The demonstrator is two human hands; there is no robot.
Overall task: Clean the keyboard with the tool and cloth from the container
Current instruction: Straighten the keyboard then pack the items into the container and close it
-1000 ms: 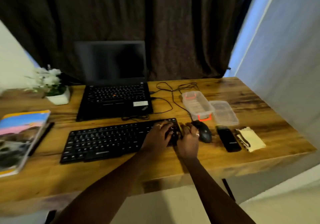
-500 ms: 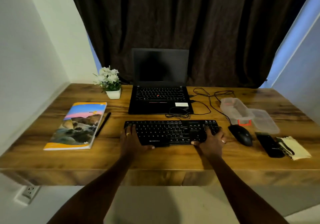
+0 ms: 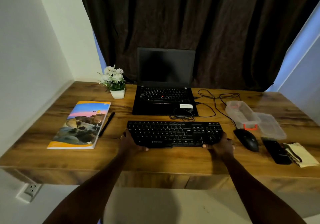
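**Keyboard held at both ends, clutter close on the right**

Dark curtains hang behind a wooden desk [image 3: 155,161] set into a corner. The black keyboard [image 3: 174,133] lies flat near the front edge, in front of an open laptop [image 3: 164,101]. The left hand [image 3: 129,142] clasps its left end and the right hand [image 3: 220,145] its right end, fingers curled over the near edge and closed on it.

To the right, the mouse [image 3: 246,139] sits just beside the keyboard's end, its cable [image 3: 223,113] trailing far across the desk. Beyond it stand the open clear container [image 3: 242,114] and its lid [image 3: 270,128]. A dark tool [image 3: 275,150] and a yellow cloth [image 3: 302,155] lie out on the desk at the near right, touching each other.

The risks appear to be these: shifting the keyboard rightward could knock the mouse or snag the looped cables [image 3: 181,115] near the laptop's front. Pulling it nearer could bring it over the desk's front edge. Tipping it to shake out crumbs would scatter them on the desk. On the left, the book [image 3: 79,125] and pen [image 3: 106,124] lie well clear.
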